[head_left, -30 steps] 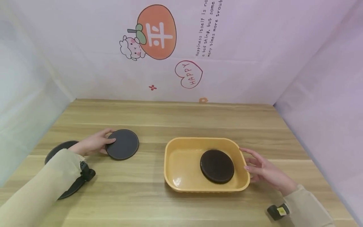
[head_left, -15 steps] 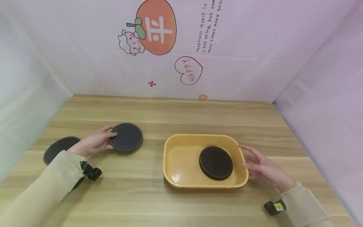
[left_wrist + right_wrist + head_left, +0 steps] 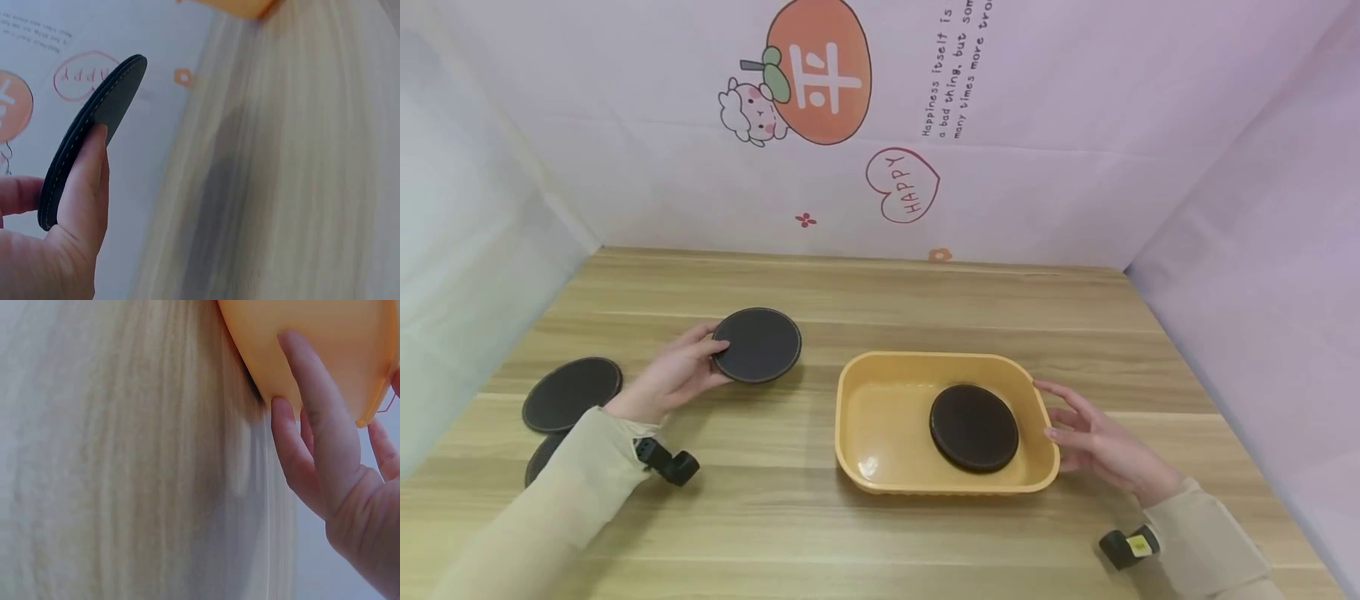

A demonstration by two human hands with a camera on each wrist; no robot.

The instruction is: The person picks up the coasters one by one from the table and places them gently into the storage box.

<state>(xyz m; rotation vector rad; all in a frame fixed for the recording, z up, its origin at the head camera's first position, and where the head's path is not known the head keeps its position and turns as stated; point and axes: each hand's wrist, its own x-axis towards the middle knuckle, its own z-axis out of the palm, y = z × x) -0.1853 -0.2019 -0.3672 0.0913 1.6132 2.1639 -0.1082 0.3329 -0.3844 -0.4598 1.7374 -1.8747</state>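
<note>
At left of centre in the head view, the left hand [image 3: 672, 377] pinches a black disc [image 3: 758, 345] by its near-left edge, thumb on top, clear of the table [image 3: 760, 525]. With only that edge held, a loose pinch could let the far side sag or the disc slip out; the left wrist view shows a line along its rim, and if that means two layers, they might slide apart. Right of centre, the right hand [image 3: 1105, 446], fingers spread, touches the yellow tub [image 3: 883, 429] from outside; that light contact may not stop the tub skidding if bumped. Inside lies a dark disc [image 3: 974, 427], which a careless drop could knock. Farther left, the forearm partly covers a lower disc [image 3: 541, 457] beside an upper disc [image 3: 572, 394]; a low sleeve could drag them.
</note>
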